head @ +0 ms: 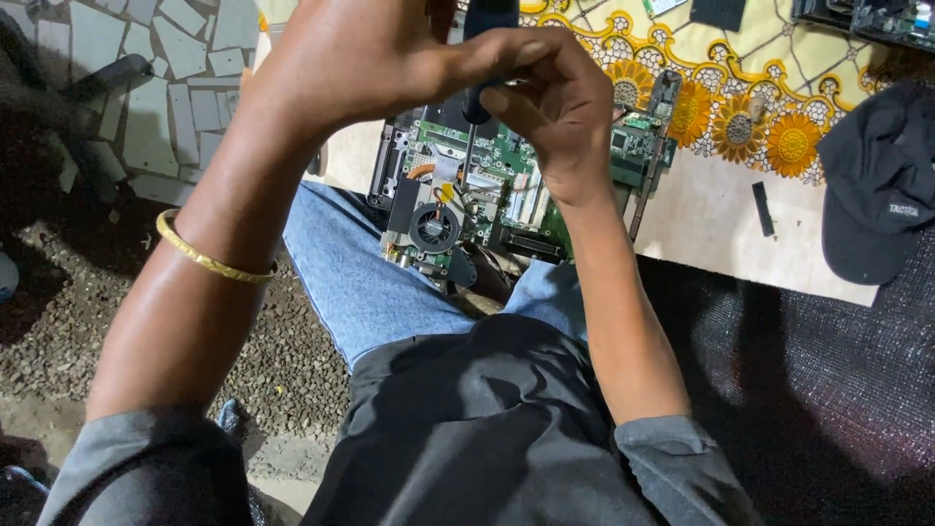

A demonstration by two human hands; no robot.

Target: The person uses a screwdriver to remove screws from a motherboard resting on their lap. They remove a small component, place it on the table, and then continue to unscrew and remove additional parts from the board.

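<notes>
An opened laptop base with a green circuit board and a round black fan rests on my lap, partly against the table edge. A dark-handled screwdriver stands upright over the board, its thin shaft reaching down near the copper heat pipe. My right hand is wrapped around the handle. My left hand, a gold bangle on its wrist, closes over the top of the handle. The screwdriver tip is too small to make out.
A table covered with a sunflower-patterned cloth lies ahead, with a small black strip on it. A dark cap sits at the right. Gravel ground and broken-tile paving are at the left.
</notes>
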